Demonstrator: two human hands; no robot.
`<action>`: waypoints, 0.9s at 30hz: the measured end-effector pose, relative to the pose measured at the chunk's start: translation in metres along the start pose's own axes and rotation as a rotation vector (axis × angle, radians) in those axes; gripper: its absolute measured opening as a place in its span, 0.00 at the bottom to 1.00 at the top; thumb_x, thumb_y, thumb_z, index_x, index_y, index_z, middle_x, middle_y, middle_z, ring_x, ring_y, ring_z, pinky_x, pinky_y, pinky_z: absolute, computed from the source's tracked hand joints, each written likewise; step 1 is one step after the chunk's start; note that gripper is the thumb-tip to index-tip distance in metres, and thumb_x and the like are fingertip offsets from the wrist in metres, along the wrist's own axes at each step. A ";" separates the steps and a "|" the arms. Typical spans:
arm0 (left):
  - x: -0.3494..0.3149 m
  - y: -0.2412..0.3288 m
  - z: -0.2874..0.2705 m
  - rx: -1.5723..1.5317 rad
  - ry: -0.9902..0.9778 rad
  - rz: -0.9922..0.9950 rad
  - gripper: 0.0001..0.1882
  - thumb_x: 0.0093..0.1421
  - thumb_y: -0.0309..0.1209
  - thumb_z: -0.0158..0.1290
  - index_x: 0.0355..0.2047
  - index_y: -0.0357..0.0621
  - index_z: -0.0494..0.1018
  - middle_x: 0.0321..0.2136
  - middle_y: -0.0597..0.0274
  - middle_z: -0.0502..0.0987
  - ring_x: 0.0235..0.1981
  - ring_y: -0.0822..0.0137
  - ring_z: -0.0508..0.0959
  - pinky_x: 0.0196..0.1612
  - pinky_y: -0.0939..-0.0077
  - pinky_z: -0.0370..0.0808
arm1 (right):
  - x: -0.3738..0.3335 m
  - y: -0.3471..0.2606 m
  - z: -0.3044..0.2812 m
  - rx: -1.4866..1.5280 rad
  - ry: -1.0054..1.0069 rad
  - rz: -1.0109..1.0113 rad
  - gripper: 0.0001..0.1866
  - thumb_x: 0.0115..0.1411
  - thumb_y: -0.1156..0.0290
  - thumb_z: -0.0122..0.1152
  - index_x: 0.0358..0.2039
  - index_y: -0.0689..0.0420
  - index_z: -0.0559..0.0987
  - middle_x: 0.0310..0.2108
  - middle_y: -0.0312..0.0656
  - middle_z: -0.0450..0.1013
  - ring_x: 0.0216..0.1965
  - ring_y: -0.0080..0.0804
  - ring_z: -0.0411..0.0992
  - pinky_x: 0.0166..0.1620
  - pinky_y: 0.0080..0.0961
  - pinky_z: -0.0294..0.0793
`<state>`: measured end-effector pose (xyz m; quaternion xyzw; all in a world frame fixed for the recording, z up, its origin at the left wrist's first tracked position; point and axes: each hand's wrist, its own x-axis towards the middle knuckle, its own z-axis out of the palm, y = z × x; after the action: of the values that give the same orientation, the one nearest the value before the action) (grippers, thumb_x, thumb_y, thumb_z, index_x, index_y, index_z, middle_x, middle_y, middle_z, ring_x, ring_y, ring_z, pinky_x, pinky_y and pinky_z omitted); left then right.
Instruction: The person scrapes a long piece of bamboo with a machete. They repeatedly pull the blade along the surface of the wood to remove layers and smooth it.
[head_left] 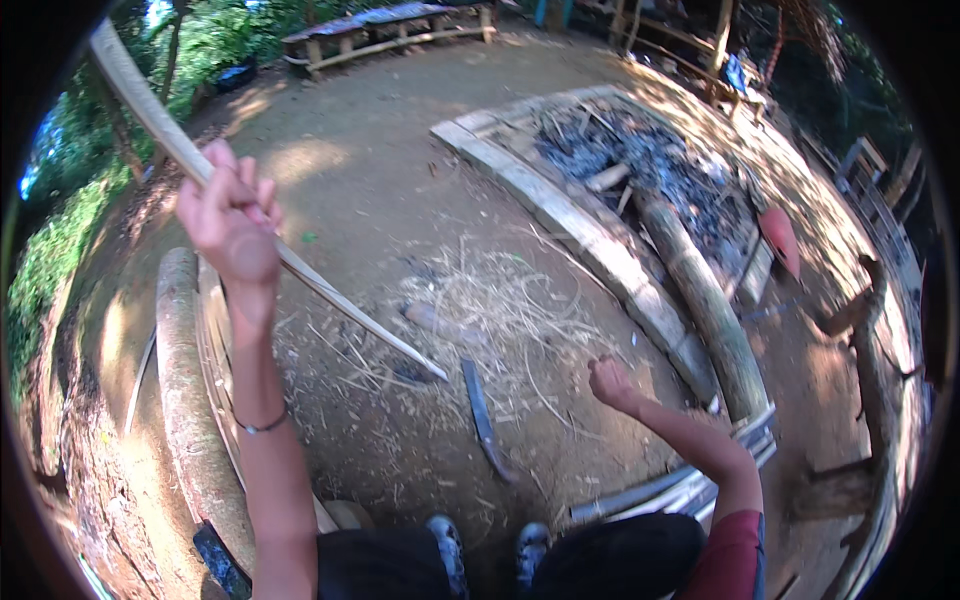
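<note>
My left hand is raised high and shut on a long pale bamboo strip. The strip runs from the upper left down to a pointed tip on the dirt near the middle. My right hand is out low to the right, fingers curled, holding nothing that I can see. A dark long-bladed knife lies on the ground between the strip's tip and my right hand. Thin pale shavings are scattered on the dirt beyond it. My two feet show at the bottom edge.
A thick bamboo pole with split slats lies at my left. More split pieces lie under my right arm. A plank-edged ash pit with a log stands ahead right, and a wooden bench at the back.
</note>
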<state>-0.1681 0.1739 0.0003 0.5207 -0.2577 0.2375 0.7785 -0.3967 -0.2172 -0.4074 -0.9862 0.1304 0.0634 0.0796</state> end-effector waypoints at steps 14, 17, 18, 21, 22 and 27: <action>-0.019 -0.002 0.044 -0.056 -0.216 -0.040 0.09 0.58 0.23 0.36 0.21 0.45 0.53 0.19 0.68 0.52 0.15 0.78 0.49 0.16 0.83 0.48 | 0.105 0.010 0.088 0.288 0.325 0.209 0.10 0.53 0.72 0.58 0.34 0.63 0.80 0.28 0.61 0.76 0.34 0.59 0.76 0.41 0.48 0.77; -0.022 0.012 0.038 0.000 -0.236 -0.056 0.04 0.54 0.23 0.34 0.23 0.45 0.55 0.16 0.71 0.49 0.15 0.78 0.49 0.16 0.84 0.47 | 0.151 -0.012 0.124 0.255 0.323 0.214 0.09 0.54 0.72 0.57 0.34 0.62 0.80 0.28 0.59 0.76 0.33 0.59 0.76 0.40 0.49 0.77; -0.023 0.013 0.032 0.036 -0.236 -0.058 0.03 0.53 0.23 0.34 0.24 0.46 0.54 0.16 0.71 0.49 0.15 0.78 0.49 0.16 0.84 0.48 | 0.158 -0.027 0.140 0.259 0.329 0.211 0.09 0.54 0.73 0.57 0.34 0.62 0.80 0.27 0.59 0.76 0.33 0.59 0.76 0.40 0.49 0.77; -0.025 0.007 0.044 -0.005 -0.232 -0.064 0.04 0.52 0.22 0.34 0.26 0.46 0.53 0.17 0.70 0.50 0.15 0.78 0.49 0.17 0.84 0.48 | 0.156 0.000 0.143 0.286 0.230 0.277 0.09 0.56 0.73 0.56 0.36 0.62 0.78 0.30 0.58 0.76 0.34 0.59 0.76 0.41 0.50 0.76; -0.024 0.004 0.048 -0.020 -0.224 -0.059 0.04 0.52 0.22 0.34 0.25 0.46 0.53 0.17 0.70 0.50 0.15 0.78 0.49 0.16 0.84 0.48 | 0.147 0.011 0.138 0.280 0.325 0.310 0.09 0.57 0.72 0.56 0.37 0.61 0.77 0.31 0.58 0.76 0.34 0.59 0.76 0.40 0.50 0.76; -0.015 0.001 0.040 0.069 -0.070 0.006 0.05 0.54 0.22 0.35 0.23 0.44 0.54 0.18 0.69 0.50 0.14 0.79 0.49 0.14 0.83 0.48 | 0.061 -0.017 0.068 0.325 0.715 0.147 0.14 0.60 0.74 0.53 0.47 0.62 0.72 0.25 0.56 0.75 0.28 0.58 0.75 0.32 0.47 0.76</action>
<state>-0.1857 0.1354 0.0044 0.5545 -0.2779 0.2305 0.7498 -0.3412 -0.2040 -0.4804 -0.9086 0.2285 -0.3000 0.1796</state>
